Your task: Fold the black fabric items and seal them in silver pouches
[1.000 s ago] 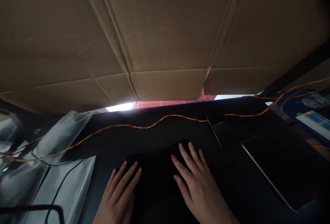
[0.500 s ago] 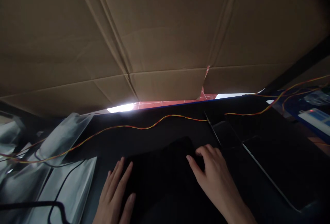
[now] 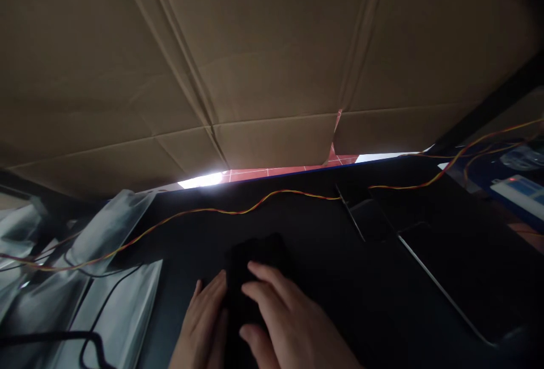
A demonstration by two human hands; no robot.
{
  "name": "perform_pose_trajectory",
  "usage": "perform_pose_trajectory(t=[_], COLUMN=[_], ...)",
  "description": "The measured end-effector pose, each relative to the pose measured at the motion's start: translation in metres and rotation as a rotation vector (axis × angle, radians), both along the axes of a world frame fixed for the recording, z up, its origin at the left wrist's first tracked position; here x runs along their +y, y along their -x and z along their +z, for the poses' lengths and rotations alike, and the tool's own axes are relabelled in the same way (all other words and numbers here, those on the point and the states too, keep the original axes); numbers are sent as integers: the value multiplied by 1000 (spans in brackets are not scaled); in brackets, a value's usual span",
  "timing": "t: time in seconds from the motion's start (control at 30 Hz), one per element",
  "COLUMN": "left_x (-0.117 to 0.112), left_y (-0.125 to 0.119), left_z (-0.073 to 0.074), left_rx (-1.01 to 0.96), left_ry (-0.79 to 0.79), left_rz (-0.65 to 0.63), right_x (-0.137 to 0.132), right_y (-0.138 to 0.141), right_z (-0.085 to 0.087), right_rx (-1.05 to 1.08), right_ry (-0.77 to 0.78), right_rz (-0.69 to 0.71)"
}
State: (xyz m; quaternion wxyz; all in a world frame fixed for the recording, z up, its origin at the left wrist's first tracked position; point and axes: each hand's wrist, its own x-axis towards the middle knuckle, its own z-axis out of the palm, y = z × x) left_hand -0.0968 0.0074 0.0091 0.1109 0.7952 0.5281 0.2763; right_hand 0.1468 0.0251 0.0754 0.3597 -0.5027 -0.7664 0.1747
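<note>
A black cloth [image 3: 259, 253] lies folded into a narrow bundle on the dark table, near the bottom middle of the head view. My right hand [image 3: 284, 323] rests on top of it with the fingers curled over the fabric. My left hand [image 3: 204, 326] lies against the bundle's left edge, fingers together and stretched forward. Both hands touch the cloth.
A large cardboard sheet [image 3: 272, 57] hangs overhead. A red-and-yellow wire [image 3: 212, 209] runs across the table. Silver plastic bags [image 3: 114, 221] and a black cable [image 3: 91, 340] lie at left. Dark flat tablets [image 3: 450, 267] sit at right, a white power strip [image 3: 521, 187] beyond.
My right hand gripped the cloth's right edge and carried it leftward, folding the cloth over into a narrower bundle. My left hand shifted slightly right against it.
</note>
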Motion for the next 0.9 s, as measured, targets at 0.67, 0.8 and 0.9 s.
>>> perform_pose_trajectory(t=[0.67, 0.8, 0.9], left_x=[22, 27, 32], left_y=[-105, -100, -90], left_z=[-27, -17, -5], left_rx=[328, 297, 271], left_ry=[-273, -245, -216], left_rz=[-72, -152, -191], right_x=[17, 12, 10], right_y=[-10, -18, -23], right_z=[-43, -55, -57], right_rx=[-224, -244, -243], right_ry=[133, 151, 104], right_rz=[152, 164, 208])
